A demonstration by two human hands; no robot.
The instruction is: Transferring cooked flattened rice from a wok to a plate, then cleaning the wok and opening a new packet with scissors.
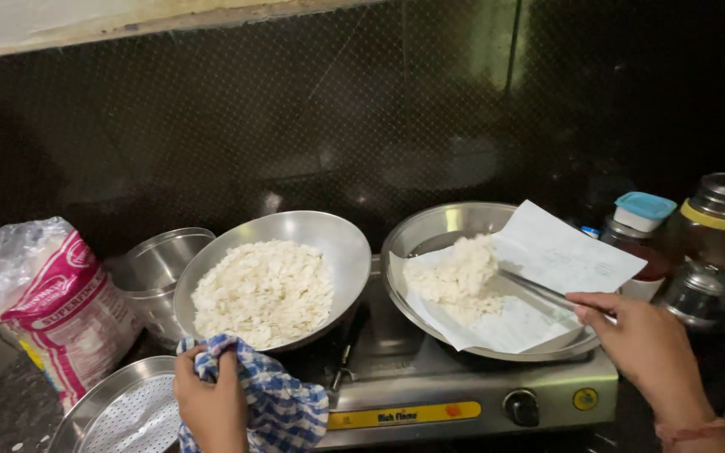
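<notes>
My left hand [210,401] grips a blue-and-white checked cloth [272,401] against the near rim of a steel wok [339,245], which is tilted and full of white flattened rice flakes [263,289]. In my right hand [641,344] is a metal spatula [540,289], whose blade reaches into a smaller heap of flakes [461,273]. That heap lies on a sheet of white paper [560,252] spread in a wide steel plate [430,225] on the right burner.
Both vessels sit on a steel two-burner gas stove [463,394] with a black knob [521,407]. On the left are a pink-and-white plastic bag [56,306], a steel pot [157,264] and a perforated steel plate [123,411]. Jars and containers [706,226] crowd the right.
</notes>
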